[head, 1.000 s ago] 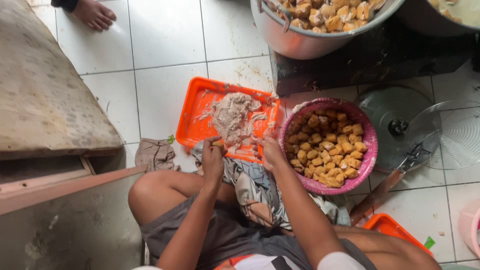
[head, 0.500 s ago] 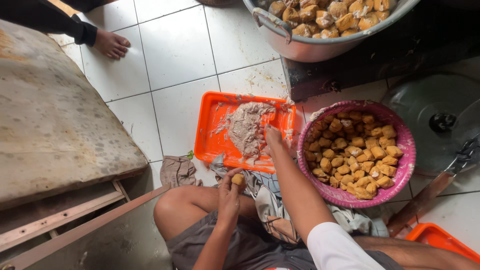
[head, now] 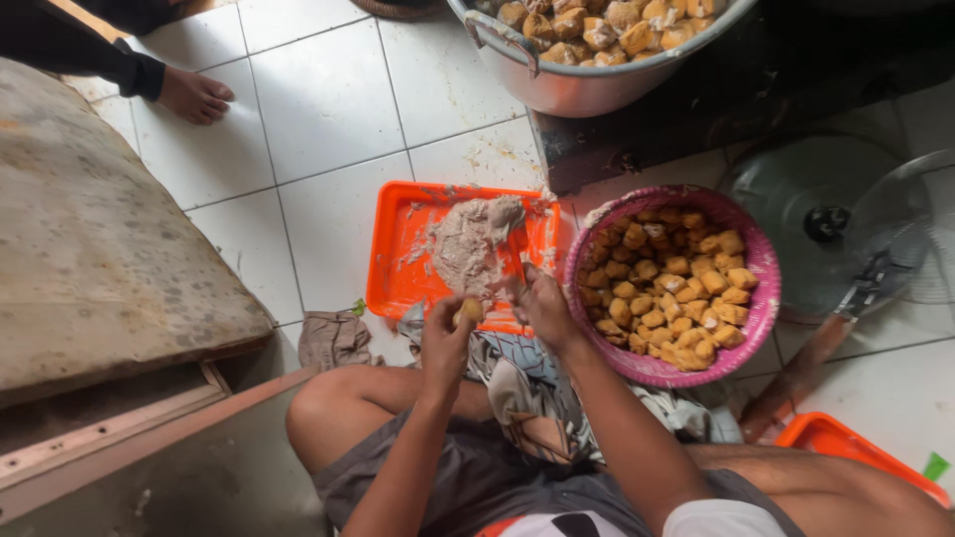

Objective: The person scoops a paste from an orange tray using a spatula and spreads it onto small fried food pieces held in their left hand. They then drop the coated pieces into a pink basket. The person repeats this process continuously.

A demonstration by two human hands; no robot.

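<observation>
My left hand (head: 445,333) holds a golden fried tofu puff (head: 471,309) just in front of an orange tray (head: 394,268). On the tray lies a mound of pale grey paste (head: 468,244). My right hand (head: 542,303) grips a thin tool whose tip reaches into the paste. To its right stands a pink basket (head: 753,308) filled with several fried tofu puffs (head: 676,288). A patterned cloth (head: 517,373) lies over my lap.
A large metal pot (head: 567,85) of tofu puffs stands at the top. Another person's foot (head: 194,96) rests on the white tiles at the upper left. A worn board (head: 90,249) fills the left. Metal lids (head: 826,219), a second orange tray (head: 856,452) and a rag (head: 333,340) lie around.
The view has shifted down and left. My left hand has lifted the tofu puff closer to the tray; my right hand has drawn back from the paste toward the puff.
</observation>
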